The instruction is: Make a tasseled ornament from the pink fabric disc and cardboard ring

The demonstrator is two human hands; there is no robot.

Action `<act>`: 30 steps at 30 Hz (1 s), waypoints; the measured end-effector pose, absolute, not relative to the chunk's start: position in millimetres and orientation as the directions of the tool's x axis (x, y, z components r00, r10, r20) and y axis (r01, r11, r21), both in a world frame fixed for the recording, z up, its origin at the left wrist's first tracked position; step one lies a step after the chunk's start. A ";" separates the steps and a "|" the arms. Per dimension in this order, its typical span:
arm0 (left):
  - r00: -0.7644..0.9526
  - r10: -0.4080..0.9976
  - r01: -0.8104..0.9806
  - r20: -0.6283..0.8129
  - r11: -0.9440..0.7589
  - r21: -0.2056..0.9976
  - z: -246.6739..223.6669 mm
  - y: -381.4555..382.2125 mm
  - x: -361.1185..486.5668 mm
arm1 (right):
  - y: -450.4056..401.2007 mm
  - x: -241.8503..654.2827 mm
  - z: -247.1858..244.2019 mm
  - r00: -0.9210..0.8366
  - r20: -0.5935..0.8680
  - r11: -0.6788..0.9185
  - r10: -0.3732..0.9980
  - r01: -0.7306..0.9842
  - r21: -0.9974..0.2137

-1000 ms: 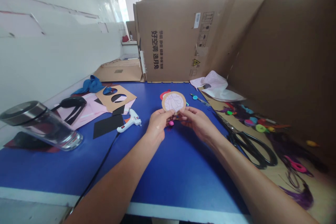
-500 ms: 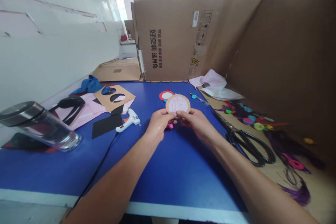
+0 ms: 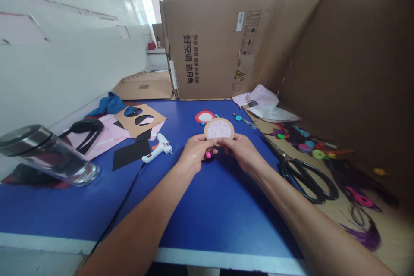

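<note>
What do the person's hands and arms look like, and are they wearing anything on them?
The left hand and right hand are bare, without gloves. The left forearm and right forearm are bare too, down to the picture's edge: no sleeves, watch or bracelet show.

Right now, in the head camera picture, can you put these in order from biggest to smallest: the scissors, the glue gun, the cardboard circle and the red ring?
1. black-handled scissors
2. hot glue gun and cardboard disc: they look too alike to rank
3. red ring
</note>
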State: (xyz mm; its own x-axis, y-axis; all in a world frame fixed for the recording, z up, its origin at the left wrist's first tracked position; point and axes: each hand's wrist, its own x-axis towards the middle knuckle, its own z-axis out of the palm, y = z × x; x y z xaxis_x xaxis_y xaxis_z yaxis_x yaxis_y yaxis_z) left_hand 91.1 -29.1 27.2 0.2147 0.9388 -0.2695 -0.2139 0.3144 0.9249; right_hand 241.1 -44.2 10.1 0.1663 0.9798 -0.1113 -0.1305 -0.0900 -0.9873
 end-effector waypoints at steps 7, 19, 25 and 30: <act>0.245 0.925 -0.218 -0.290 0.344 0.913 28.2 -29.8 90.8 | -43.7 239.3 9.1 0.204 -0.083 -0.064 0.975 -0.098 -0.993; 0.272 0.918 -0.181 -0.290 0.345 0.921 27.5 -29.8 90.3 | -40.6 244.3 4.5 0.233 -0.105 -0.081 0.967 -0.108 -0.991; 0.260 0.934 -0.225 -0.244 0.304 0.926 25.3 -26.8 89.4 | -41.0 246.4 7.1 0.227 -0.099 -0.075 0.969 -0.113 -0.991; 0.246 0.934 -0.271 -0.258 0.322 0.907 25.1 -24.7 87.6 | -42.0 246.0 9.3 0.186 -0.123 -0.102 0.975 -0.120 -0.988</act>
